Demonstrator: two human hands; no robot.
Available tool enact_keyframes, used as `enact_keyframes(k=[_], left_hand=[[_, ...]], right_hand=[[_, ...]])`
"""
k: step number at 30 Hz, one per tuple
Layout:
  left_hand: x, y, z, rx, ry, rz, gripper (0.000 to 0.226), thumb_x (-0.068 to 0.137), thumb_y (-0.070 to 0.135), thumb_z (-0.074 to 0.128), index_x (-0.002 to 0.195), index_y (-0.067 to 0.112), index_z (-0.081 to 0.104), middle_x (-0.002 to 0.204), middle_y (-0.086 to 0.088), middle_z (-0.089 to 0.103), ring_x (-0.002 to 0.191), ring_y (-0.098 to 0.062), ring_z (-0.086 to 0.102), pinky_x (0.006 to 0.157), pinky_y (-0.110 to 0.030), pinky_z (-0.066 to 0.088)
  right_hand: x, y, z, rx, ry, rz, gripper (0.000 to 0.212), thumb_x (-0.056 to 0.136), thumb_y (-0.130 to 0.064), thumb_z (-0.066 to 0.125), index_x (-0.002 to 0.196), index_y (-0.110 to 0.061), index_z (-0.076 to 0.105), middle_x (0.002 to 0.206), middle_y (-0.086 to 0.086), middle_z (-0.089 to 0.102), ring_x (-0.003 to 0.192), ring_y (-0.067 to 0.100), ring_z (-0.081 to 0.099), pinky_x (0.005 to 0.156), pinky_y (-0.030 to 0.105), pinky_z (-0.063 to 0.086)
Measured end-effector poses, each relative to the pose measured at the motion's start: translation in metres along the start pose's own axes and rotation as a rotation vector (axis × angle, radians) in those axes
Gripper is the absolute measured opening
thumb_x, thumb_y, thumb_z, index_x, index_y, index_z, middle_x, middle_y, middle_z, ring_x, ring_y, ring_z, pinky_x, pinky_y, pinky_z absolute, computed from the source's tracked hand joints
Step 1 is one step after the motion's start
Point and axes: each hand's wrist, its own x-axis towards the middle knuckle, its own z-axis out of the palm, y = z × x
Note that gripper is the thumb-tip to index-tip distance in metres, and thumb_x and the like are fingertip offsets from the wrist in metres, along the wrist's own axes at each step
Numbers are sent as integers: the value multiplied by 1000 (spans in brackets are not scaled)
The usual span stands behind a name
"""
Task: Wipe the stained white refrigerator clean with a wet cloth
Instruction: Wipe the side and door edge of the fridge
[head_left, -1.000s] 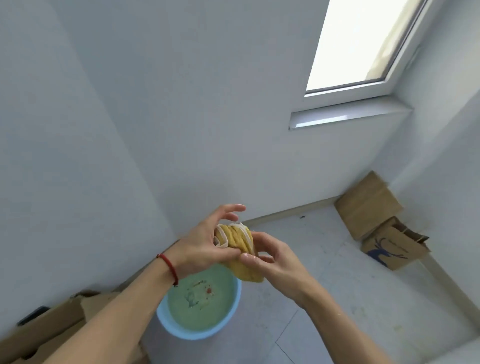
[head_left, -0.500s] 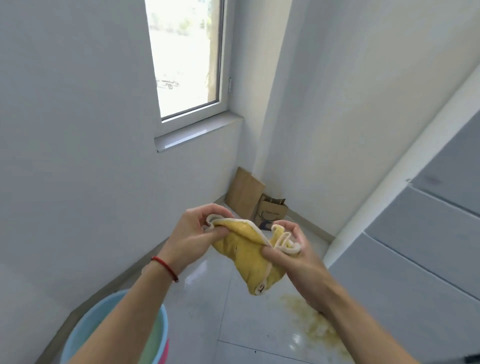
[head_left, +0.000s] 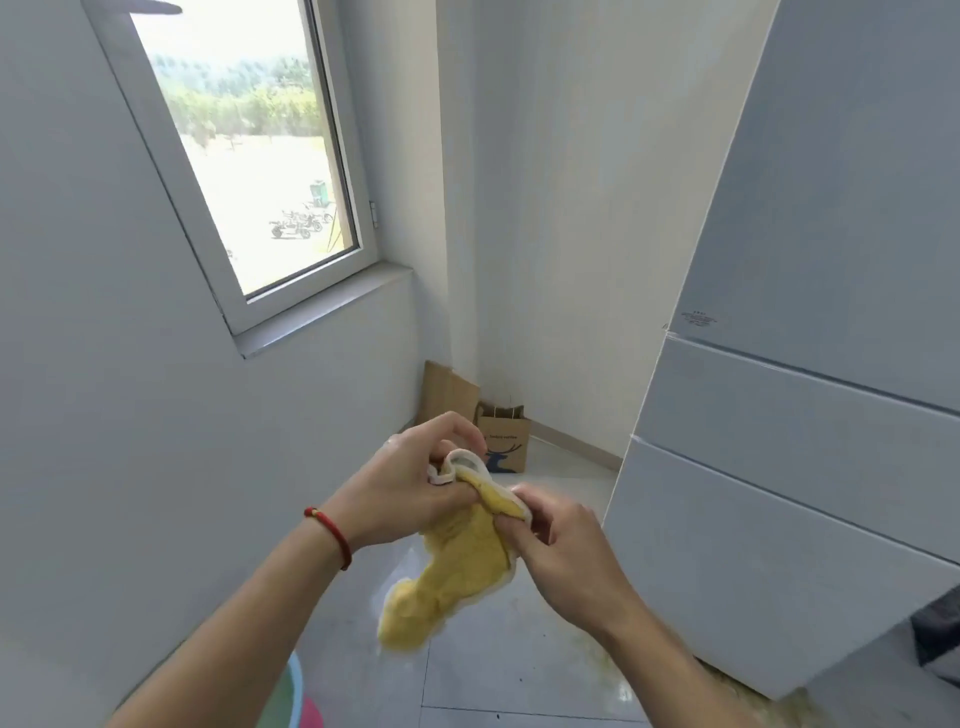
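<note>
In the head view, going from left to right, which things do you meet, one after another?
Window → left hand → cloth → right hand → refrigerator.

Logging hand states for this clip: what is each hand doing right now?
Left hand: grips the top edge of the yellow cloth.
Right hand: pinches the same cloth's edge; slightly blurred.

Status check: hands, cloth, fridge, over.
Both hands, left hand and right hand, grip yellow cloth. Refrigerator at right, untouched. Nothing between.
</note>
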Motion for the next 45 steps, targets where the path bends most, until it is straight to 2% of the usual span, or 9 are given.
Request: enact_keyframes(k=[5,12,17,20,25,29,31,37,45], left_hand=[[-3,46,59,-236,-197,-275,18,94,24,74,111,19,76,104,-11,76,91,-20,72,78,-32,56],[-2,69,153,-479,448,-579,19,92,-6,59,103,4,71,87,-24,65,60,-26,63,54,-30,58],[7,99,150,-543,509,-442,16,91,2,62,96,-3,77,84,-22,68,69,-28,66,55,-28,61],[20,105,161,-730,400,-411,22,94,12,65,99,-7,75,89,-21,69,79,-28,67,67,-31,63],[30,94,173,-433,220,-532,15,91,9,73,104,1,75,102,-25,71,76,-23,73,71,-32,64],[47,81,168,-767,237,-515,88,80,82,56,117,4,70,99,-15,64,65,-19,55,48,-31,49],[44,64,218,-928,-16,-572,107,79,92,38,125,0,65,113,-16,68,87,-25,64,75,-37,53],[54,36,281,-940,-268,-520,44,90,23,66,126,-2,63,126,-23,68,111,-34,70,91,-46,57],[77,41,296,-473,-419,-425,28,90,16,75,113,3,68,107,-18,76,94,-29,75,84,-46,62]], right_hand=[[-49,31,-88,15,18,-72,30,104,-16,59,112,-37,78,94,-24,75,91,1,69,69,10,48],[-104,72,-215,49,40,106,28,106,-20,56,103,-35,78,88,-14,76,82,7,71,68,21,55],[-113,60,-270,478,86,107,25,97,-33,67,115,-19,77,102,5,79,96,22,74,78,31,60],[-125,66,-272,421,-123,222,50,88,-56,71,121,-18,71,112,5,78,105,21,74,93,36,60],[-146,77,-261,412,-57,405,27,99,-26,67,109,-2,74,107,18,78,100,32,76,92,53,60],[-141,65,-277,820,63,439,28,96,-19,67,116,-1,75,119,26,72,107,39,72,89,47,62],[-141,72,-277,852,115,496,28,96,-18,69,117,0,75,123,27,71,112,40,70,94,49,60],[-190,133,-263,1180,418,654,45,100,-18,53,135,10,60,131,28,65,118,37,68,100,48,57],[-264,161,-244,810,585,868,38,96,-4,68,133,0,61,123,20,73,116,35,70,97,50,56]])
